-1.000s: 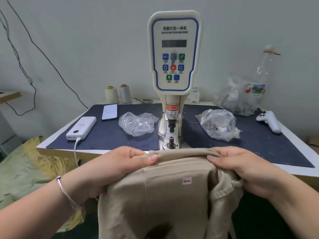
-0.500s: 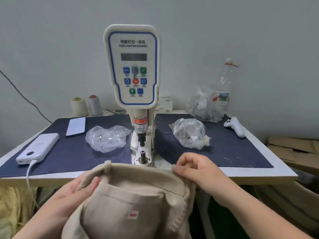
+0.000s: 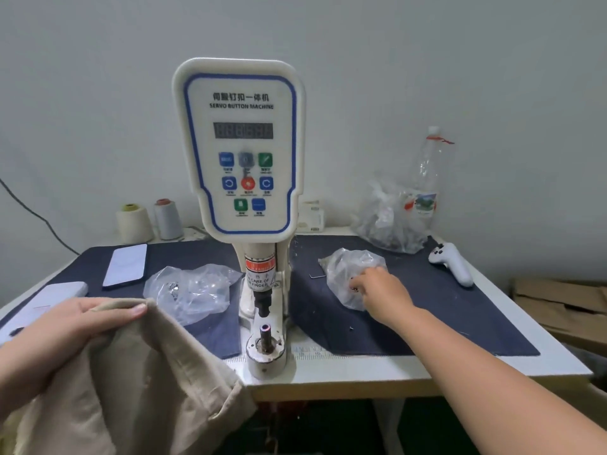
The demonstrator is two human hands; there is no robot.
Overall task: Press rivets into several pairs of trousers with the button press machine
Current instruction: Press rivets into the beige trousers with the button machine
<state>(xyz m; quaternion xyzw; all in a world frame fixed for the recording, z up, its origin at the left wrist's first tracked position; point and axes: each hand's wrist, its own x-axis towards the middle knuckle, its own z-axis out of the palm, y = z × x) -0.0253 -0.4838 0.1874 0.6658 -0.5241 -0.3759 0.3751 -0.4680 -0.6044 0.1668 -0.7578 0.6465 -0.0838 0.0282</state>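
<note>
Gap between punch [image 3: 263,309] and die post [image 3: 265,333] unobstructed; plastic bags [image 3: 193,290] flank machine column [image 3: 262,267].

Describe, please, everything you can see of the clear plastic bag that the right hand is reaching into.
The crumpled clear plastic bag lies on the dark blue cloth mat, right of the white button press machine. It is thin, glossy and wrinkled, slumped in a low heap. Its contents are not clear. The right hand rests against its front, fingertips at small dark bits. A small bent metal key lies just left of it.

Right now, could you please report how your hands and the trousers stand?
Left hand grips trousers waistband, short of the press. Right hand reaching into clear bag; grasp unclear. Lower die bare, nothing blocking.
</note>
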